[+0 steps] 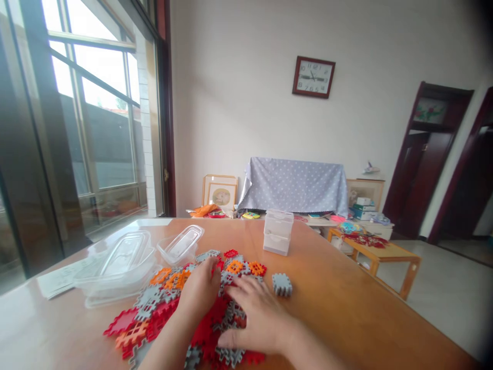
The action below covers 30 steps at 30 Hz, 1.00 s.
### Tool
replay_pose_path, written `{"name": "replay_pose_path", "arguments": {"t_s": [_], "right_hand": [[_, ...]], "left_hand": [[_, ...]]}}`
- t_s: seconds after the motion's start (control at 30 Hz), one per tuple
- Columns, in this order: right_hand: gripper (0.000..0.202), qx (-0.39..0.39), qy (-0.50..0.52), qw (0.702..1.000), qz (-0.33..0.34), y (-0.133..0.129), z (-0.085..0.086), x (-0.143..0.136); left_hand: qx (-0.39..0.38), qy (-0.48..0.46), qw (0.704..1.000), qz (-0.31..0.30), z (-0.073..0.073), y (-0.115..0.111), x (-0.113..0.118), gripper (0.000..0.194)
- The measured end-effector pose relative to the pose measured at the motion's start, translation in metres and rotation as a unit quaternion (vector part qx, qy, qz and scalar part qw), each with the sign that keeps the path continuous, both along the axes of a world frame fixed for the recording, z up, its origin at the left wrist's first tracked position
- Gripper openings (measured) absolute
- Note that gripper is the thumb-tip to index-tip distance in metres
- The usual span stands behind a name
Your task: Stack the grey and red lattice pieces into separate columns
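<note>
A heap of flat, notch-edged plastic puzzle tiles (162, 313) in red, grey and orange covers the near middle of the table. My left hand (201, 289) is over the far part of the heap, its fingers curled in and mostly hidden by the back of the hand. Whatever they grip I cannot make out; a red tile shows just beside the fingertips. To its right, my right hand (262, 316) lies spread on the heap, thumb and fingers apart, touching grey tiles. A small squared stack of grey tiles (282, 284) sits apart, right of the heap.
Clear plastic tubs (115, 280) stand at the left, over some paper sheets (57, 281). A lidded clear box (277, 232) stands toward the far edge of the brown table (346, 318). Beyond it are a cloth-covered object (296, 185) and a low wooden stand (400, 254).
</note>
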State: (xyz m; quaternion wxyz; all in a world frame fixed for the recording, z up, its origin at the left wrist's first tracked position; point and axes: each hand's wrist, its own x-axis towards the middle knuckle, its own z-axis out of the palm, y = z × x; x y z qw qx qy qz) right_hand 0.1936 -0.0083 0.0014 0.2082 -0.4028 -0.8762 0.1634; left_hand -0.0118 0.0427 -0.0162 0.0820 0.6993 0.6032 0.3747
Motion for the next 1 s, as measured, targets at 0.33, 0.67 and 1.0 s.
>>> {"name": "replay_pose_path", "arguments": {"t_s": [0.33,0.67,1.0], "right_hand": [[0.083,0.039,0.019,0.999,0.006,0.010,-0.033,-0.002],[0.046,0.105,0.049,0.992,-0.058,0.036,-0.060,-0.009],[0.064,0.129,0.040,0.990,-0.042,0.041,-0.060,-0.005]], "left_hand": [[-0.055,0.185,0.981,-0.026,-0.016,0.010,0.003,0.043],[-0.082,0.242,0.967,-0.005,-0.012,0.012,0.013,0.040],[-0.060,0.234,0.970,-0.023,-0.016,0.020,0.015,0.038]]}}
